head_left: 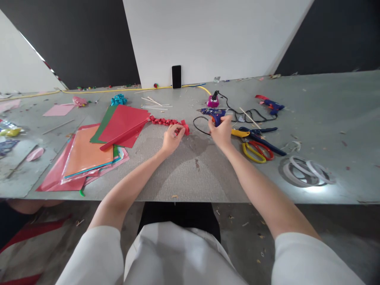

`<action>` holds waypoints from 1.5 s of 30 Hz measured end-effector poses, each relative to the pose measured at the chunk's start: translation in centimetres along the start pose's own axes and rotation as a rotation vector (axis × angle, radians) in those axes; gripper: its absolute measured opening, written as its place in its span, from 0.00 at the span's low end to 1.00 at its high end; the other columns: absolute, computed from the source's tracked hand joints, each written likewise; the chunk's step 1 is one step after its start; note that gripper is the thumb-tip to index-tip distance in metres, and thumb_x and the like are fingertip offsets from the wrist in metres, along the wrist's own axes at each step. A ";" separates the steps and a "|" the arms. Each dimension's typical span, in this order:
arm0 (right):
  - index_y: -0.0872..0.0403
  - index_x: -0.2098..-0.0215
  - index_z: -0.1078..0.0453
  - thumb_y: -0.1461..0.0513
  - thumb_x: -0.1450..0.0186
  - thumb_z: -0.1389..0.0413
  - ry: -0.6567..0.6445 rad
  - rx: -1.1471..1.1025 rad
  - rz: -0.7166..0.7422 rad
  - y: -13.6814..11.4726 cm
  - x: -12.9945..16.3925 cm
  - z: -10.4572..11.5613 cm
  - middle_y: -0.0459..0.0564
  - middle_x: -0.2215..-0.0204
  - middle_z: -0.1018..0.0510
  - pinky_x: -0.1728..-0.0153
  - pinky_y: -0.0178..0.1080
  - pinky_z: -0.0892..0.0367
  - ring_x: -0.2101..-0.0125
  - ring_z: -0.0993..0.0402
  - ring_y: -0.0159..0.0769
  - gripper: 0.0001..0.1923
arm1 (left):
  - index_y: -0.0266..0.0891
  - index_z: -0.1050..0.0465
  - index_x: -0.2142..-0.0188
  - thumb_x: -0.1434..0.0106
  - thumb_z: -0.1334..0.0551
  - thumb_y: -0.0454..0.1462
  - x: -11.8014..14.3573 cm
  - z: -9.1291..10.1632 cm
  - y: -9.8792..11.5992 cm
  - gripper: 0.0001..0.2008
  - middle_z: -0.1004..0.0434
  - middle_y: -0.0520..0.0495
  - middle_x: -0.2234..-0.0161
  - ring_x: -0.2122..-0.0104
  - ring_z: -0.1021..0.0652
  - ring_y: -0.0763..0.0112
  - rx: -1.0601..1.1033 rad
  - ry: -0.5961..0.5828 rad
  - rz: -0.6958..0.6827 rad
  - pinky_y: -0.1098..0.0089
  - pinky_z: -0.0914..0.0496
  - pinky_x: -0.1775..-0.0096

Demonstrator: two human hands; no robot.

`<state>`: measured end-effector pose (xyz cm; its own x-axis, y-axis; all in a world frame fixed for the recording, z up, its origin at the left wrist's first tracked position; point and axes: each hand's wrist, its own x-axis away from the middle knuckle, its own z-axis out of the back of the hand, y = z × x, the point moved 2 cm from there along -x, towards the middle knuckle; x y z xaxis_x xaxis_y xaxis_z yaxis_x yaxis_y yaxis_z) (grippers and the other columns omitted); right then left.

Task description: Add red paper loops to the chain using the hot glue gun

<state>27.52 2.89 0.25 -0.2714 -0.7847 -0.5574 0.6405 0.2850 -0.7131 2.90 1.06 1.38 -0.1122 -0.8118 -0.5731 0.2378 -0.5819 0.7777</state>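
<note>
On the grey counter (190, 174), at its middle, a red paper chain (168, 122) was stretched out, one end lying against the stack of coloured paper sheets (89, 154) and the other end held near the left hand (171, 138). That chain's near end was pinched between the left fingers (179, 130), which were curled narrow around the last red link. Just to the right, the right hand (221, 132) was laid over the handle of a blue glue gun (214, 114), the fingers closed around it, the nozzle pointed left toward the chain. A black cord (237, 114) was seen looping away from the gun toward a pink plug block (213, 101) farther back. Beside the right wrist, yellow and red scissors (257, 151) were lying flat, with a blue-handled pair (261, 136) just behind them. A second glue gun (271, 105) was resting well apart, up and to the right. Rolls of white tape (307, 171) were piled near the counter's front edge on the right. Thin wooden sticks (154, 103) were scattered behind the chain, a teal bow (118, 99) was spotted left of them, and a black phone (176, 76) was propped upright against the white wall panel.
</note>
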 end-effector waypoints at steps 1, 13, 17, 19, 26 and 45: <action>0.53 0.39 0.44 0.43 0.29 0.47 0.021 -0.041 -0.038 0.0 0.0 -0.1 0.54 0.65 0.24 0.67 0.51 0.24 0.69 0.19 0.46 0.30 | 0.42 0.23 0.65 0.30 0.37 0.42 0.0 0.0 0.0 0.09 0.19 0.45 0.64 0.62 0.24 0.67 0.000 0.001 -0.002 0.66 0.31 0.56; 0.55 0.41 0.40 0.39 0.35 0.40 0.110 0.092 0.020 -2.7 0.7 1.7 0.63 0.53 0.24 0.56 0.55 0.25 0.57 0.20 0.52 0.37 | 0.42 0.22 0.66 0.31 0.35 0.39 0.0 0.3 0.2 0.07 0.20 0.45 0.65 0.63 0.25 0.66 -0.041 0.073 0.039 0.66 0.31 0.56; 0.54 0.40 0.40 0.37 0.35 0.40 0.089 0.087 0.062 -3.8 1.5 1.7 0.63 0.54 0.23 0.61 0.54 0.23 0.60 0.19 0.52 0.39 | 0.43 0.22 0.66 0.32 0.35 0.38 0.0 0.4 0.1 0.06 0.20 0.46 0.66 0.62 0.25 0.65 -0.064 0.119 0.051 0.65 0.31 0.55; 0.53 0.41 0.40 0.38 0.34 0.41 0.070 0.076 0.082 -4.1 1.8 1.6 0.62 0.56 0.23 0.63 0.54 0.23 0.63 0.19 0.50 0.37 | 0.43 0.22 0.66 0.32 0.35 0.37 -0.1 0.4 -0.1 0.06 0.20 0.46 0.66 0.62 0.26 0.64 -0.075 0.129 0.053 0.64 0.31 0.55; 0.54 0.42 0.38 0.42 0.33 0.40 0.026 0.029 0.109 -4.6 2.9 1.0 0.57 0.63 0.22 0.61 0.57 0.22 0.67 0.20 0.49 0.32 | 0.43 0.24 0.68 0.33 0.35 0.35 -0.1 0.4 -0.1 0.06 0.21 0.45 0.67 0.61 0.26 0.63 -0.079 0.168 0.059 0.64 0.31 0.55; 0.51 0.49 0.35 0.50 0.34 0.37 0.088 0.081 0.311 -4.3 3.2 0.5 0.52 0.62 0.22 0.61 0.49 0.22 0.63 0.20 0.45 0.22 | 0.42 0.25 0.67 0.31 0.37 0.34 -0.2 0.6 0.3 0.07 0.20 0.47 0.67 0.61 0.26 0.65 -0.167 0.179 0.056 0.64 0.32 0.53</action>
<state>24.23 -1.10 1.73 -0.1123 -0.6152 -0.7803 0.7566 0.4561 -0.4685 2.43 1.06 1.85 0.0746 -0.8126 -0.5781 0.3967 -0.5077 0.7648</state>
